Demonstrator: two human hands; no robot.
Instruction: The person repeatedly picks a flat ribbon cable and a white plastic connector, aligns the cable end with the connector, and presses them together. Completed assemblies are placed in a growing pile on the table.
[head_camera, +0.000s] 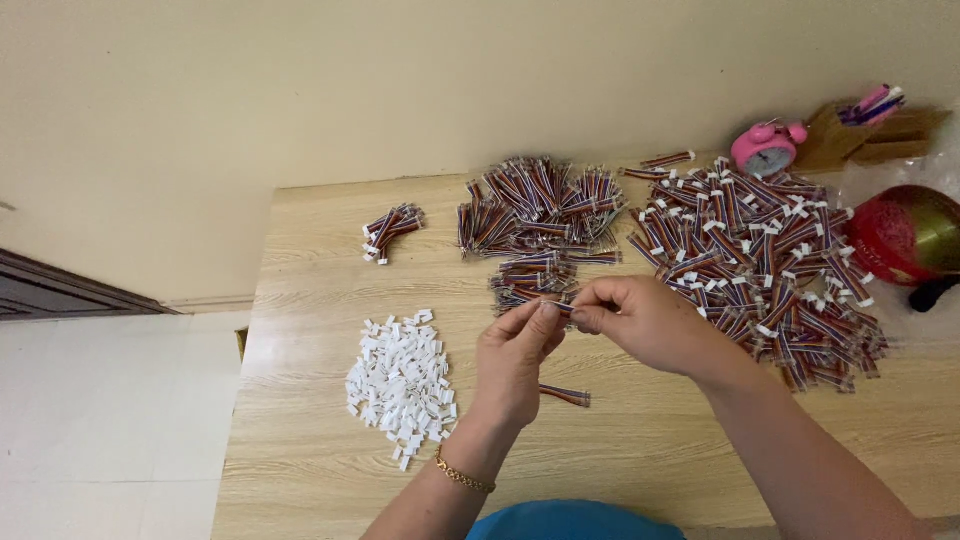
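Nearby, the left hand (512, 352) and right hand (640, 320) pinch shut on one short striped wire lead (556, 304) above the pale wooden tabletop (300, 460). Loose grip could drop it among white plastic connectors (400, 385) at nine o'clock, or finished harnesses (760, 260) at two.

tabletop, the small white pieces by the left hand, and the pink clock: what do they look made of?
Tabletop: pale wood or wood-look laminate, matt, with grain lines running across it.
Small white pieces: probably moulded plastic, uniform opaque white blocks, too small to be sure.
Pink clock: likely plastic casing, glossy pink, with a pale dial.
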